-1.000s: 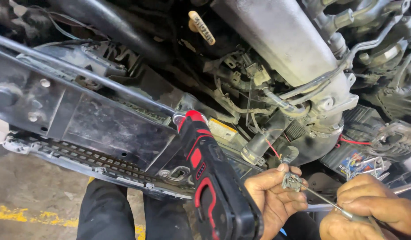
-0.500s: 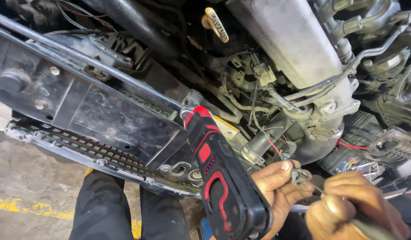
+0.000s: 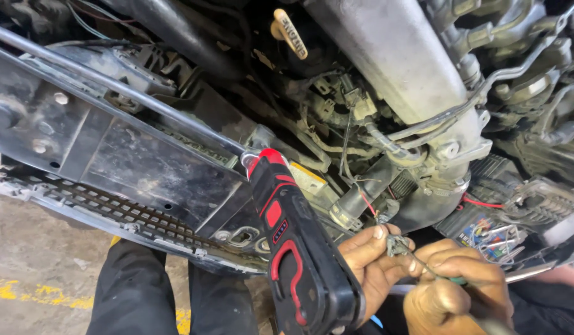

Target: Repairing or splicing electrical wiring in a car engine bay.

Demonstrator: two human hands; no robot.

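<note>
Head view looks down into an open engine bay, with both hands low at the right of the frame. Left hand (image 3: 371,263) has its fingers curled in a narrow grip around a small grey metal connector (image 3: 397,246), pinched between thumb and fingertips; the connector sits at the top of that grip, poking out toward the right hand. A thin red wire (image 3: 366,203) runs up from just beside it into the engine parts above. Right hand (image 3: 451,291) is closed around a thin tool with a green handle (image 3: 456,280), whose slender shaft points up and left so its tip meets the connector; the two hands touch. A red and black cordless power tool (image 3: 293,248) lies just beside the left hand on its left, its head up against the dark front panel (image 3: 144,167) of the vehicle. A grey metal pipe (image 3: 399,56) crosses above. Below the panel, dark trouser legs (image 3: 138,298) stand on the concrete floor (image 3: 32,260).
</note>
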